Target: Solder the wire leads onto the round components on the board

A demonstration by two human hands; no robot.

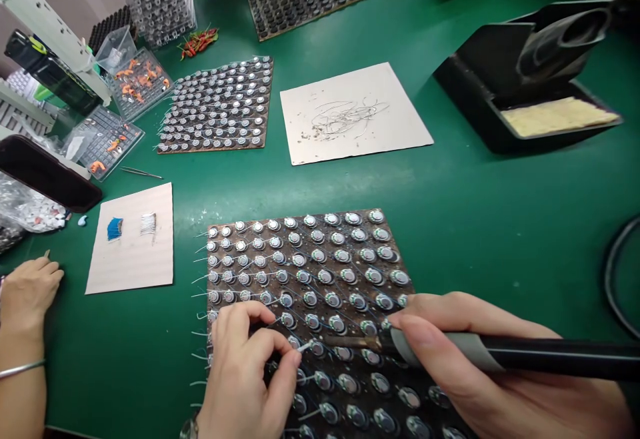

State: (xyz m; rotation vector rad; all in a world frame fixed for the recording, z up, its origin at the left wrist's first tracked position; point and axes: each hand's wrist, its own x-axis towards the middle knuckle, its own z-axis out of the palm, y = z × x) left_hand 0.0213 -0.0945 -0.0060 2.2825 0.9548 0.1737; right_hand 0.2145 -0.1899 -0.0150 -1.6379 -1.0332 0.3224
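Observation:
My right hand (467,389) holds a soldering iron (545,357) by its grey and black handle. The iron's tip points left, at or very near a small round silver component on a dark board (313,226) set with rows of such parts. Between thumb and index finger, my left hand (245,372) pinches a short whitish wire (305,346), whose end meets that same component beside the tip. Whether the tip touches cannot be made out. Thin wires stick out along the board's left edge.
A soldering iron stand (480,86) with a yellow sponge (560,117) is at right. Behind lie a card (405,126) with wire scraps and a second filled board (215,106). At left are a card with blue and white wire bundles (149,224), tweezers (143,172) and another person's hand (33,286).

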